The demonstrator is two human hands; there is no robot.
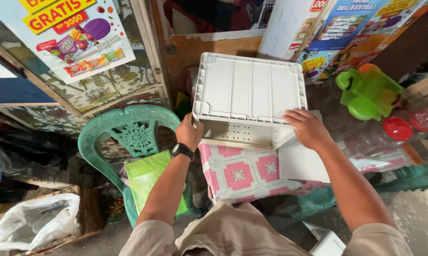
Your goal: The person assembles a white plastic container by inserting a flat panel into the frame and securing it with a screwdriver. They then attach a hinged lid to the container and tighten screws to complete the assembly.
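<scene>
White plastic crate [250, 90]: left hand [189, 133] clamps its corner; right hand [307, 128] lies flat, fingers together.

Plastic crate [250, 90] upside down at centre, resting on patterned box [242, 173] just below it at 6 o'clock. Left hand [189, 132] on crate's 7 o'clock corner, right hand [307, 128] on its 5 o'clock corner. Chair [133, 135] at 9 o'clock of box, flat lid [150, 178] on its seat. Plastic bag [34, 225] at 8 o'clock. Watering jug [368, 92] at 3 o'clock, round lids [398, 128] just below it.

Matt white plastic crate [250, 87], glossy green plastic chair [137, 132]
</scene>
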